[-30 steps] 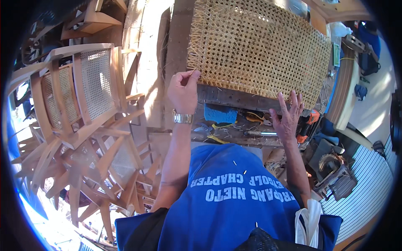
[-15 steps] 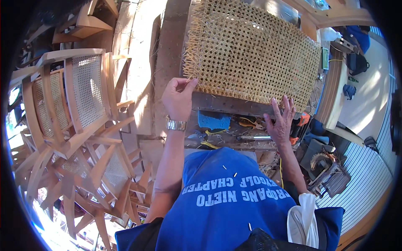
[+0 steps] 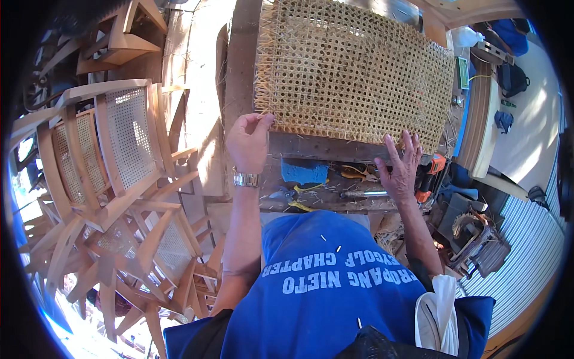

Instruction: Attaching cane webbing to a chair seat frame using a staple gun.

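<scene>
A woven cane webbing sheet (image 3: 353,78) lies on the work table in front of me, with loose strand ends fringing its left side. My left hand (image 3: 246,143), a metal watch on its wrist, pinches at the near left corner of the sheet. Thumb and forefinger are closed there on what looks like a thin cane strand, mostly hidden by the fingertips. Toward the near right corner, my right hand (image 3: 400,164) rests its spread fingertips on the sheet's front edge, gripping nothing.
Below the sheet's front edge lie a blue piece (image 3: 304,172), yellow-handled pliers (image 3: 357,173), a metal rod-like tool (image 3: 365,194) and an orange power tool (image 3: 430,173). Wooden chair frames with cane panels (image 3: 128,137) crowd the left. A saw-like machine (image 3: 475,239) stands at right.
My left hand and the sheet's near left corner have shifted slightly left in the picture. My right hand stays spread at the front edge, almost unmoved.
</scene>
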The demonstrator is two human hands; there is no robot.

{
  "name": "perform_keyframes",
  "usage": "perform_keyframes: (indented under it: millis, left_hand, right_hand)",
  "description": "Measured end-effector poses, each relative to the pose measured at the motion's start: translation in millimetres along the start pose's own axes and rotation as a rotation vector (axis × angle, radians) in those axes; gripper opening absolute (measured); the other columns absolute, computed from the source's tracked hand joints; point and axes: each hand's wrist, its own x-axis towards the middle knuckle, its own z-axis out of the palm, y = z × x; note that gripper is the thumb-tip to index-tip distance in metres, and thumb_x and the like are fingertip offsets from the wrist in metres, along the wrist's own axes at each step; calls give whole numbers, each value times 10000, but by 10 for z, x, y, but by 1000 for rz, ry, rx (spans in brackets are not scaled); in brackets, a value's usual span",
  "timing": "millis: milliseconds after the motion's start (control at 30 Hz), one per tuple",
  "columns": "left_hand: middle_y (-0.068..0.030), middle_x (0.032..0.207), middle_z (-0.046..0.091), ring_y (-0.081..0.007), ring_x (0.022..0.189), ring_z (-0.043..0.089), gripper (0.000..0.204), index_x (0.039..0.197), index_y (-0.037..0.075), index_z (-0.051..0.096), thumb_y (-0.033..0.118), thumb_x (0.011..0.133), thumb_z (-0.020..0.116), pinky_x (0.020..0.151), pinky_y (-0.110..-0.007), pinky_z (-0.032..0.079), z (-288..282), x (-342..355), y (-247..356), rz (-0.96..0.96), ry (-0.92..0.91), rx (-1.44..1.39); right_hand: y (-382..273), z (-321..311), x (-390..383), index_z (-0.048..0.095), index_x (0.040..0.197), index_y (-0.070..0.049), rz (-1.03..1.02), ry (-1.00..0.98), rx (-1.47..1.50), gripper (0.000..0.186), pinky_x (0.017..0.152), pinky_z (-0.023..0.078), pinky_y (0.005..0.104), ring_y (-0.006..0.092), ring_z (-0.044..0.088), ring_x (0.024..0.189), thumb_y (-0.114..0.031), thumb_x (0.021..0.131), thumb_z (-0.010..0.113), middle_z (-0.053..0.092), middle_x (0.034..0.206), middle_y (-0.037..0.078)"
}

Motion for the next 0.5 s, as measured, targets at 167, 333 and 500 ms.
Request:
perform_keyframes:
  millis: [167,333,500]
  left_hand:
    - [-23,864,743,-78,797,669,163,992,15,731,137,916,807,733,-228,524,-16,27,-63,-7,-6,43]
    - [-31,865,743,-85,783,661,176,988,6,737,152,915,802,726,-247,522,-26,25,-108,-3,10,3]
    - [-40,837,742,-120,763,674,234,1003,4,747,209,907,807,730,-288,531,-20,58,-136,4,-38,-40]
  right_hand:
    - [-24,-30,17,508,1536,-276,-3,-6,8,665,1230,168,619,448,232,1539,-328,920,754,303,1645,179]
    - [-26,-2,11,497,1544,-278,-9,-29,17,665,1223,172,635,452,229,1539,-347,929,743,296,1647,182]
    - [19,3,-31,512,1532,-292,15,8,3,684,1223,165,636,452,232,1539,-318,900,775,295,1648,187]
